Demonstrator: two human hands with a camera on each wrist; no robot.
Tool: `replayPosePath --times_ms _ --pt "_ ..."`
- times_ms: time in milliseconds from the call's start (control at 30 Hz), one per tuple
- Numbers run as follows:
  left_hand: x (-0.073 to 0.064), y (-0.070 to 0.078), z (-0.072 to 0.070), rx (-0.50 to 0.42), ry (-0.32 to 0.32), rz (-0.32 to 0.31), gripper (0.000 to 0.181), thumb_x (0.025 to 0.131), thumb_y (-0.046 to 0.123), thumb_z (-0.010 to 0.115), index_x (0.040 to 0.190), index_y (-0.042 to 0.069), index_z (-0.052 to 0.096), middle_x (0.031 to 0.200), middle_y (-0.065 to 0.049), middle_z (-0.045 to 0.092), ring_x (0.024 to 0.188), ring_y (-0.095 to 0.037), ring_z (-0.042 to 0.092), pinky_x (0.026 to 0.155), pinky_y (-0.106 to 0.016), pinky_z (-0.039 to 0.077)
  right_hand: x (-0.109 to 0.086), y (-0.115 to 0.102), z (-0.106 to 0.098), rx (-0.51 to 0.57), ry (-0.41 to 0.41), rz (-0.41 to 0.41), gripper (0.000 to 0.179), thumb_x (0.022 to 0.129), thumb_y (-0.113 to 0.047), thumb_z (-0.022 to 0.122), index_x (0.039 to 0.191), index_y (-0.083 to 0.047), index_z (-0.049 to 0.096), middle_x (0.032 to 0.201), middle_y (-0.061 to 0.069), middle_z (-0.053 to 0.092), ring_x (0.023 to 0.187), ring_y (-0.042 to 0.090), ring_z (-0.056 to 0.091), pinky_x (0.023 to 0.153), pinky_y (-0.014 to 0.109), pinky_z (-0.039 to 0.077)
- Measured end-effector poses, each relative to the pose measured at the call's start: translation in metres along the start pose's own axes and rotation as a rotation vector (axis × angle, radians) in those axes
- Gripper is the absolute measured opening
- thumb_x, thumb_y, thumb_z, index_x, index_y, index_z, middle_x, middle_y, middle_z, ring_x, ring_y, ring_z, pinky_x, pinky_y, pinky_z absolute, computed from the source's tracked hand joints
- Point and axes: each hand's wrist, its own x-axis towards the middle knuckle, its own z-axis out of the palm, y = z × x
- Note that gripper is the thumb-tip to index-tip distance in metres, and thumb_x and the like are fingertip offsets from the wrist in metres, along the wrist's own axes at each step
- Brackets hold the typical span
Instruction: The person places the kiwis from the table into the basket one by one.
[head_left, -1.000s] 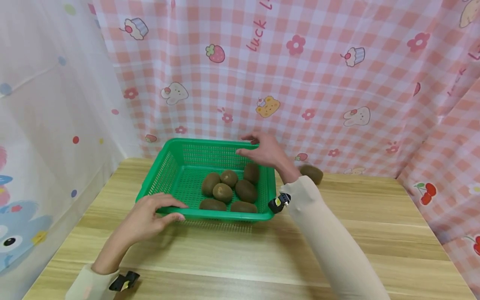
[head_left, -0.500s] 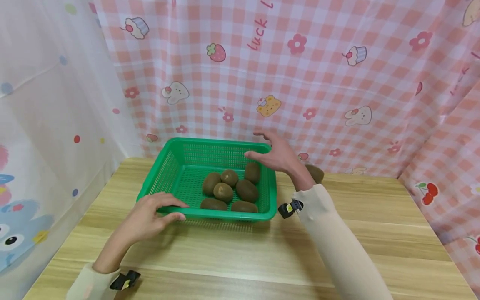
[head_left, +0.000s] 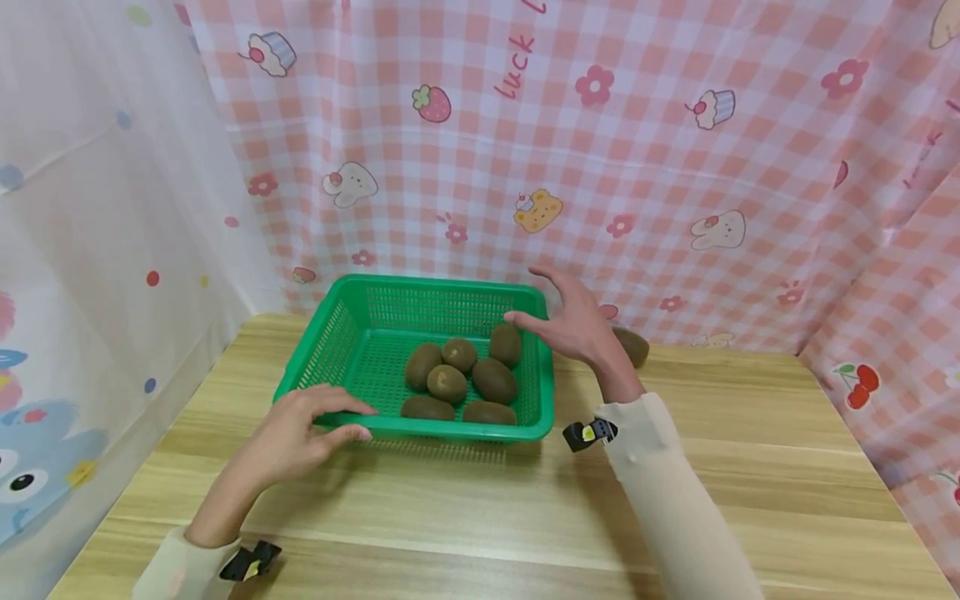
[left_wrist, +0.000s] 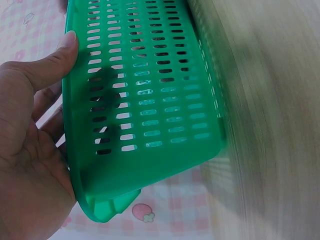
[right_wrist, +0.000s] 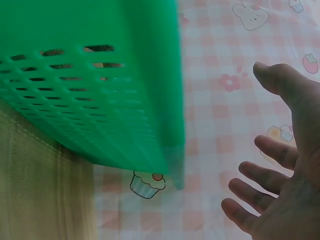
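A green plastic basket (head_left: 457,429) with slotted walls sits on the table, and several brown kiwis (head_left: 447,384) lie in its right half. My left hand (head_left: 303,433) grips the near rim at the left corner. In the left wrist view, the thumb (left_wrist: 67,47) lies on the outer side of the basket wall (left_wrist: 135,172) and the fingers go behind it. My right hand (head_left: 573,321) hovers over the far right corner, fingers spread and holding nothing. The right wrist view shows its fingers (right_wrist: 257,195) apart from the basket (right_wrist: 155,100).
One more kiwi (head_left: 632,346) lies on the wooden table (head_left: 720,467) at the back right, partly hidden by the right wrist. A pink checked cloth (head_left: 465,150) hangs behind the table, and a white patterned cloth (head_left: 97,250) hangs on the left.
My right hand has moved right and slightly nearer, from above the far rim to the basket's right corner. The left hand, basket and kiwis have stayed in place.
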Motion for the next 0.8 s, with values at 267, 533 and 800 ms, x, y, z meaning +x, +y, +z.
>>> replayPosePath --times_ms 267,533,800 --pt "0.001 0.000 0.001 -0.003 0.008 0.003 0.028 0.077 0.021 0.090 0.101 0.030 0.080 0.093 0.017 0.073 0.086 -0.005 0.066 0.076 -0.030 0.053 -0.010 0.011 0.002 0.054 0.051 0.013 0.086 0.087 -0.055 0.078 0.156 -0.021 0.041 0.166 0.003 0.036 0.153 0.031 0.033 0.119 0.066 0.030" --pt "0.000 0.001 0.000 0.001 0.005 0.003 0.029 0.077 0.020 0.089 0.102 0.030 0.080 0.094 0.017 0.073 0.088 -0.005 0.065 0.077 -0.030 0.054 -0.021 0.022 -0.002 0.108 0.090 0.086 0.088 0.086 -0.058 0.078 0.157 -0.026 0.040 0.167 0.001 0.033 0.155 0.030 0.029 0.120 0.064 0.030" --pt "0.001 0.001 0.000 -0.016 0.003 0.001 0.029 0.078 0.019 0.089 0.102 0.032 0.080 0.094 0.018 0.073 0.088 -0.002 0.064 0.075 -0.028 0.053 -0.030 0.045 -0.009 0.124 0.144 0.104 0.091 0.086 -0.056 0.079 0.159 -0.025 0.036 0.166 0.006 0.033 0.143 0.040 0.041 0.113 0.065 0.038"
